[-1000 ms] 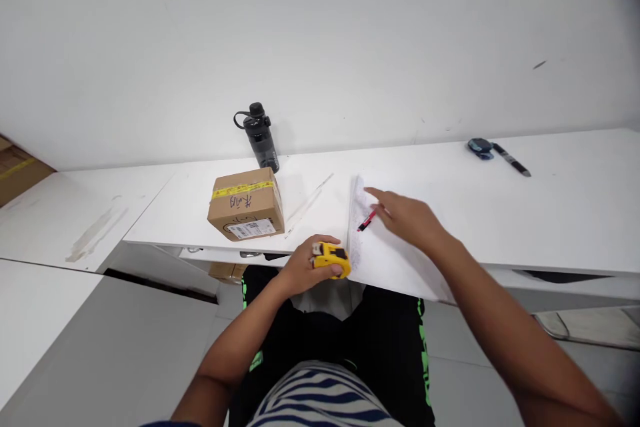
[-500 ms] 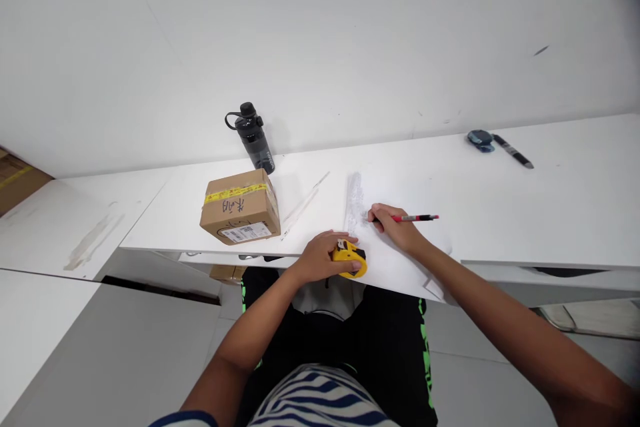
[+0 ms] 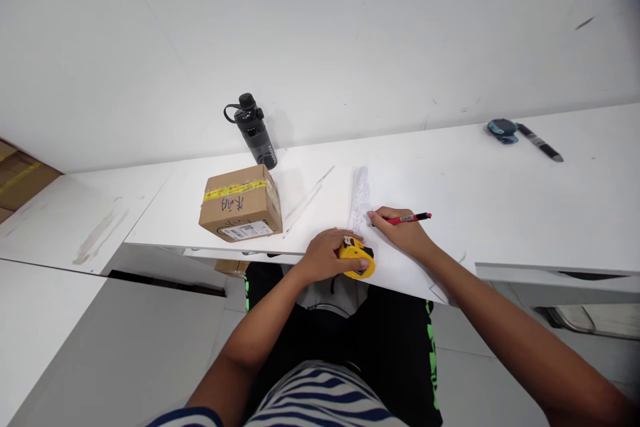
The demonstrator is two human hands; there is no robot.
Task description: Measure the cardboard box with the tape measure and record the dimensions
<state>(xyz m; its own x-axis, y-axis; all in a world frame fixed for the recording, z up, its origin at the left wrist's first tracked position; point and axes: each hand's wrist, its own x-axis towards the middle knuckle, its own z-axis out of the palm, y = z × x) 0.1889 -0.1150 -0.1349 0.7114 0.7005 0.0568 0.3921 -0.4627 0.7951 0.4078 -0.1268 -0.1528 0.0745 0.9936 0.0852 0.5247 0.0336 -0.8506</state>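
Observation:
My left hand (image 3: 326, 254) is closed round a yellow tape measure (image 3: 356, 259) that rests at the near edge of the white table (image 3: 500, 200). Just to its right, my right hand (image 3: 400, 230) pinches a red pen (image 3: 410, 218), its tip down on a white sheet of paper (image 3: 395, 260) with small writing along the left margin. The sheet hangs slightly over the table's front edge.
A taped cardboard box (image 3: 241, 211) stands left of my hands, a dark water bottle (image 3: 254, 129) behind it by the wall. A thin clear ruler (image 3: 307, 201) lies between box and paper. Far right lie a blue gadget (image 3: 501, 129) and a black marker (image 3: 540, 142).
My right hand took the red pen up off the paper and set its tip to the sheet. My left hand slid the tape measure a little right, onto the paper's corner.

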